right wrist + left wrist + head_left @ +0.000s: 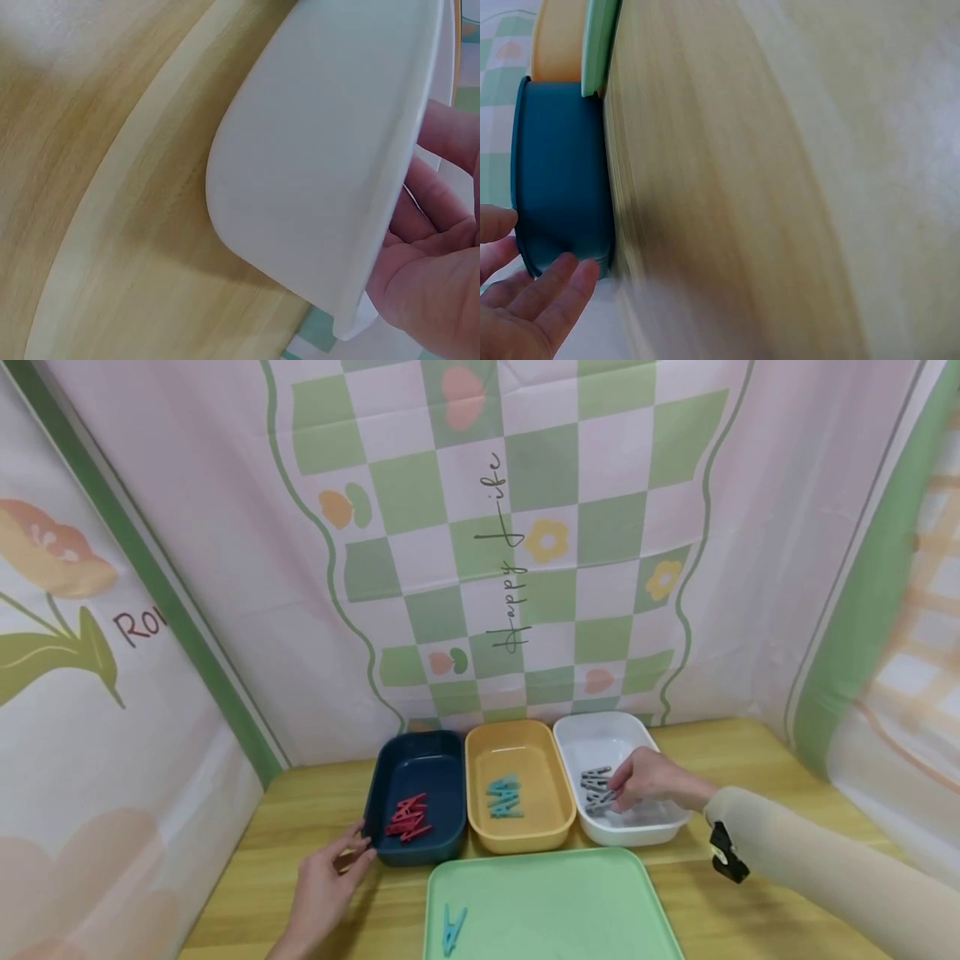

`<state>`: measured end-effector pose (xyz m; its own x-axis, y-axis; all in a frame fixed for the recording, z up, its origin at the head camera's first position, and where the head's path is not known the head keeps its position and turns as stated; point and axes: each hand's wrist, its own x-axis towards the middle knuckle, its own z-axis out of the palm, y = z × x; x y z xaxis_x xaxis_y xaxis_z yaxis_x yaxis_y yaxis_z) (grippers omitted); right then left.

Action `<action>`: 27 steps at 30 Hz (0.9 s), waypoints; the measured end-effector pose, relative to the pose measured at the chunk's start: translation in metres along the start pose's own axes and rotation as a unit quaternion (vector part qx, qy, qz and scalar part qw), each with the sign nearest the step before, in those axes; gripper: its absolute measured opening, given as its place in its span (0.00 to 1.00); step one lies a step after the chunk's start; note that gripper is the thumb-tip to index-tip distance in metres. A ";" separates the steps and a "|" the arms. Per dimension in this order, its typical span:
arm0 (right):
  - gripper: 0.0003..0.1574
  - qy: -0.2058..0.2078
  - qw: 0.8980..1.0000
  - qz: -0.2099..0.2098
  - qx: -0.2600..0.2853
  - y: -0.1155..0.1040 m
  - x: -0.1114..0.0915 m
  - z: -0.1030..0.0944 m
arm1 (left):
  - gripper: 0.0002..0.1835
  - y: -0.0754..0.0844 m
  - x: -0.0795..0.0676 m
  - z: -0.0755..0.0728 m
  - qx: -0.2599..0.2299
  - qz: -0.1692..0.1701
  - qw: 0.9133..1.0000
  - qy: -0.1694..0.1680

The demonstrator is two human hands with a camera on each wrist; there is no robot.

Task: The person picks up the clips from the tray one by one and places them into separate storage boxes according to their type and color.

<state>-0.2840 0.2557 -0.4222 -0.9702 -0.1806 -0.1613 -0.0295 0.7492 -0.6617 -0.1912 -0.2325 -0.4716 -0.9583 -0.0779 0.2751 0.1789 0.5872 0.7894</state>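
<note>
My right hand [651, 779] reaches into the white tray [609, 727], its fingertips pinching a grey clothespin [602, 802] beside several other grey clothespins [596, 777]. In the right wrist view the white tray wall [315, 150] hides those fingertips. The left hand [330, 877] is at the near left corner of the navy tray [420, 856]; its fairly straight fingers [551, 289] touch the tray's side and rim. Several red clothespins [408, 818] lie in the navy tray. Teal clothespins [505, 797] lie in the yellow tray [521, 842] between the two.
A green tray [555, 910] lies in front of the three deep trays, with one blue clothespin [453, 930] near its left side. The wooden table [247, 877] ends at a printed curtain [330, 693] behind the trays.
</note>
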 end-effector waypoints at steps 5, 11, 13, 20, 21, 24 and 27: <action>0.23 0.001 1.000 -0.014 -0.021 0.002 0.001 0.000 | 0.08 0.000 0.000 0.000 -0.001 -0.002 1.000 0.001; 0.23 0.008 0.998 -0.032 -0.055 0.000 0.001 -0.008 | 0.08 -0.001 0.001 0.000 -0.003 0.000 1.000 0.003; 0.23 0.011 0.998 -0.025 -0.054 -0.001 0.000 -0.011 | 0.08 -0.002 0.001 0.000 -0.006 0.001 1.000 0.004; 0.26 0.022 0.999 -0.034 -0.022 -0.012 -0.013 -0.020 | 0.08 -0.002 0.000 0.001 -0.011 0.008 1.000 0.004; 0.27 0.022 0.999 -0.036 -0.016 -0.013 -0.015 -0.021 | 0.08 -0.002 0.000 0.001 -0.011 0.008 1.000 0.003; 0.27 0.028 0.999 -0.046 -0.002 -0.016 -0.020 -0.021 | 0.08 -0.002 0.000 0.001 -0.014 0.006 1.000 0.003; 0.27 0.037 0.997 -0.060 0.013 -0.019 -0.027 -0.021 | 0.08 -0.003 0.000 0.001 -0.014 0.005 1.000 0.002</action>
<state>-0.2627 0.2597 -0.3895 -0.9751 -0.2199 -0.0271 -0.1406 0.7087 -0.6914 -0.1919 -0.2330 -0.4745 -0.9556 -0.0761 0.2848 0.1938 0.5657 0.8015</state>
